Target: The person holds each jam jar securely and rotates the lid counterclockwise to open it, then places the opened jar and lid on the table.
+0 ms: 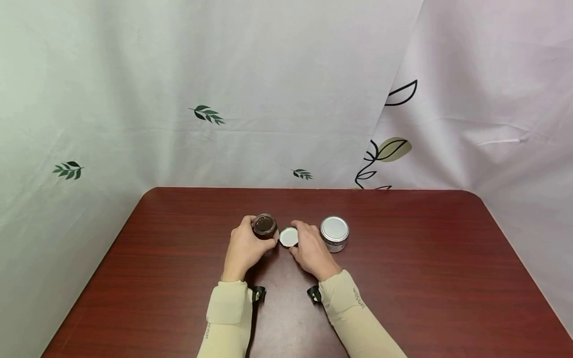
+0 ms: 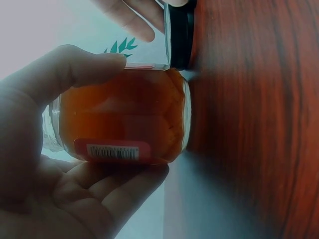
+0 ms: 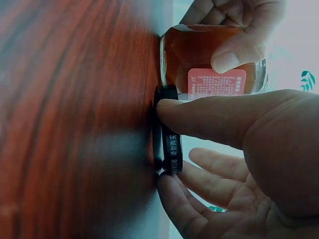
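Observation:
My left hand [image 1: 247, 244] grips an open glass jar [image 1: 264, 225] around its side, thumb on one face and fingers on the other. In the left wrist view the jar [image 2: 119, 119] is full of something amber-brown and has a barcode on a red label; its base is right at the tabletop. Beside it lies a black jar lid [image 3: 171, 142], its white inside [image 1: 288, 236] facing up. My right hand [image 1: 311, 248] pinches this lid by its rim between thumb and fingers. Lid and jar stand close side by side.
Just right of my right hand stands a round container [image 1: 334, 232] with a silver lid on. Everything is on a reddish-brown wooden table [image 1: 403, 278]. A pale curtain [image 1: 268, 74] with leaf prints hangs behind the table's far edge.

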{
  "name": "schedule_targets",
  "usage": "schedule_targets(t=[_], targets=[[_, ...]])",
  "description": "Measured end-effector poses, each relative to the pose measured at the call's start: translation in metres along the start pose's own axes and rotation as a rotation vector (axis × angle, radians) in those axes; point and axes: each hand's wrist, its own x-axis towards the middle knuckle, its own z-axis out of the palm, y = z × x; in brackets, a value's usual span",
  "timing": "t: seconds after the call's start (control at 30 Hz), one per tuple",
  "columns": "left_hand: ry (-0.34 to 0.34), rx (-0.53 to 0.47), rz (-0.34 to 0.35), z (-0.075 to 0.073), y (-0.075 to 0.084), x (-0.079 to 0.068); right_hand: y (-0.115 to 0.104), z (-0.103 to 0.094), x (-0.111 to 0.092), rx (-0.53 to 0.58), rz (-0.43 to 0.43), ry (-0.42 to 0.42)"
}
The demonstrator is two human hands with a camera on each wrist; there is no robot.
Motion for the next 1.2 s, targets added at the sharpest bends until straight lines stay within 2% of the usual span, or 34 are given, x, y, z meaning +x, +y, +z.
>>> schedule_targets(t=[0.83, 1.2], targets=[[-0.022, -0.006, -0.008, -0.0042, 0.0007, 0.0003, -0.0026, -0.002, -0.0015, 0.003, -0.005, -0.004], [-0.045, -0.015, 0.055, -0.0067, 0.0007, 0.0005, -0.0032, -0.0089, -0.0025, 0.044, -0.054, -0.019]])
